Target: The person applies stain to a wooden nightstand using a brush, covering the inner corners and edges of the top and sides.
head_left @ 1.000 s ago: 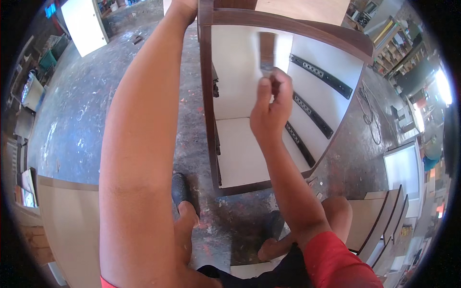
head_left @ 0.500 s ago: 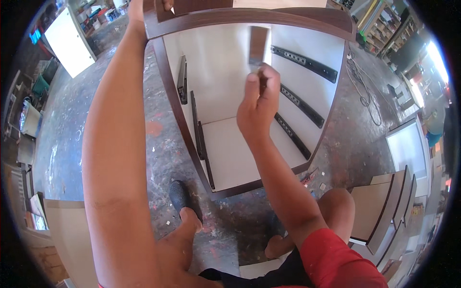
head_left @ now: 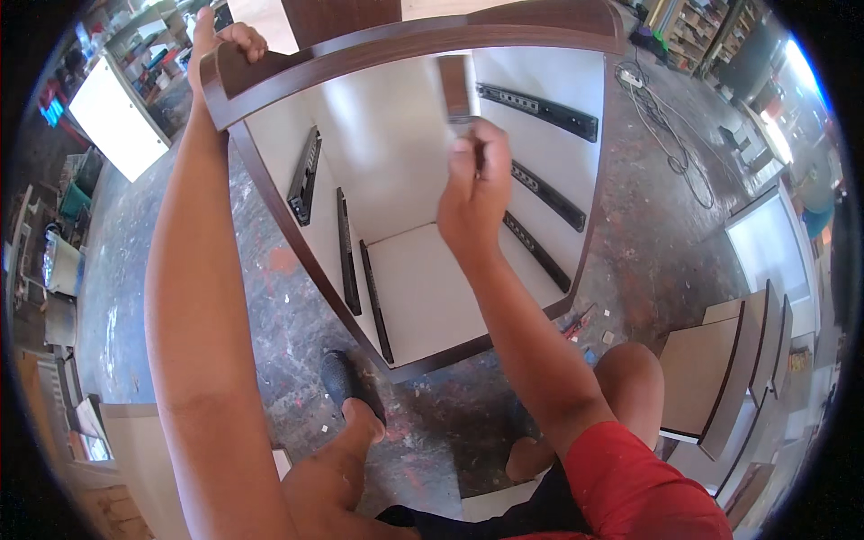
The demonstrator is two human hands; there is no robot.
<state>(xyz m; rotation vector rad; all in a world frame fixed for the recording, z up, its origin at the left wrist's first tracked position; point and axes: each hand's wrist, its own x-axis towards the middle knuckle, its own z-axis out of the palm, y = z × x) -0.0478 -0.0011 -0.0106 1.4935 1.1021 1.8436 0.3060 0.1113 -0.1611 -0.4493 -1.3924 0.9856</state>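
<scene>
In front of me stands a cabinet carcass [head_left: 414,362] with a dark brown wood-look frame and a white inside, its open front facing me. My left hand [head_left: 225,43] grips its top left corner, fingers curled over the raised brown rim. My right hand [head_left: 475,184] is closed round the handle of a flat paintbrush [head_left: 455,83], brown bristles up, held before the opening. Most of that handle is hidden in my fist. Black drawer slides run along both inner walls, such as the upper right slide [head_left: 540,110] and the upper left slide [head_left: 305,175].
Drawer boxes [head_left: 706,360] stand on the floor to my right. A white panel [head_left: 112,117] leans at the far left. Cables [head_left: 666,135] trail over the paint-spotted floor [head_left: 207,270]. A red tool [head_left: 580,322] lies by the cabinet's lower right corner.
The cabinet's top has shifted left in view and its left slides show more fully. My left hand has come further into sight at the corner. The paintbrush sits slightly further left.
</scene>
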